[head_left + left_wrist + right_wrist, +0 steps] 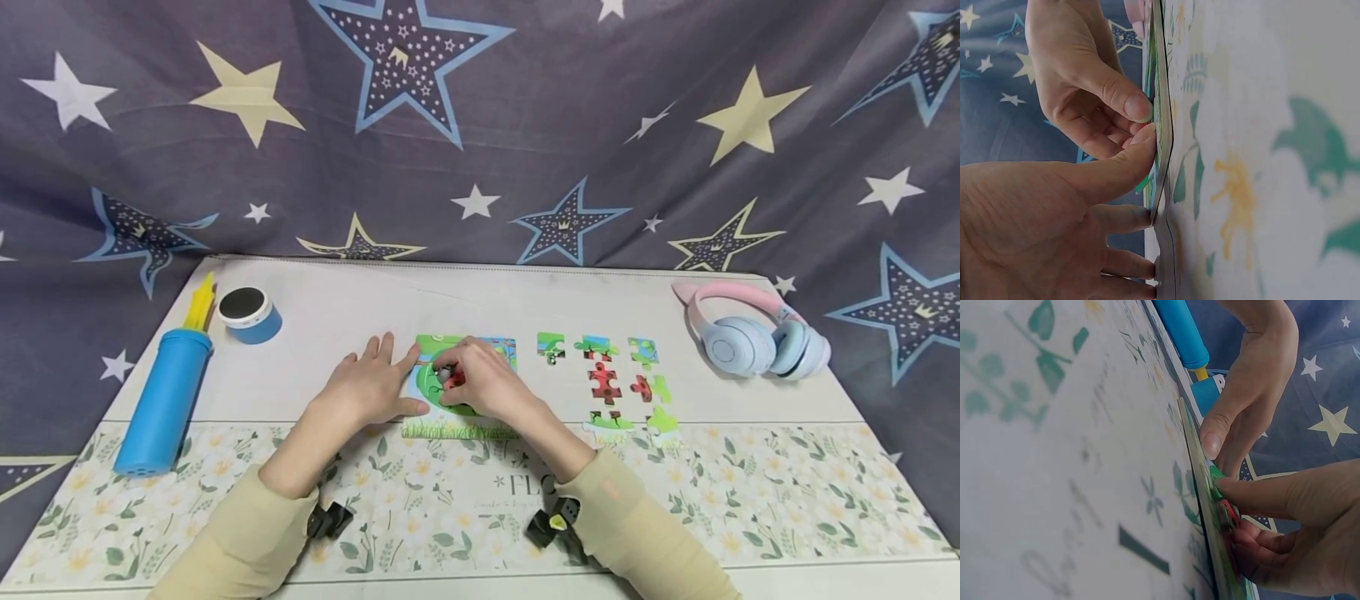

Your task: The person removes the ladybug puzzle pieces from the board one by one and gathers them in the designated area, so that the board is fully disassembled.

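A picture puzzle board (459,430) with a green leaf shape and a grass strip lies on the table in front of the person. The right hand (487,379) is over its middle, thumb and fingers pinching a red-and-dark puzzle piece (1230,514) low against the board. Much of that piece is hidden by the fingers. With fingers spread, the left hand (367,385) rests at the board's left edge, its thumb touching the board. To the right of the board lie several loose puzzle pieces, among them a red one (604,383) and a green one (662,422).
A blue hand pump (163,404) with a yellow nozzle lies at the far left, beside a small blue-and-white round speaker-like object (251,317). Pink-and-blue headphones (738,343) lie at the back right. A star-patterned curtain (465,167) hangs behind the table.
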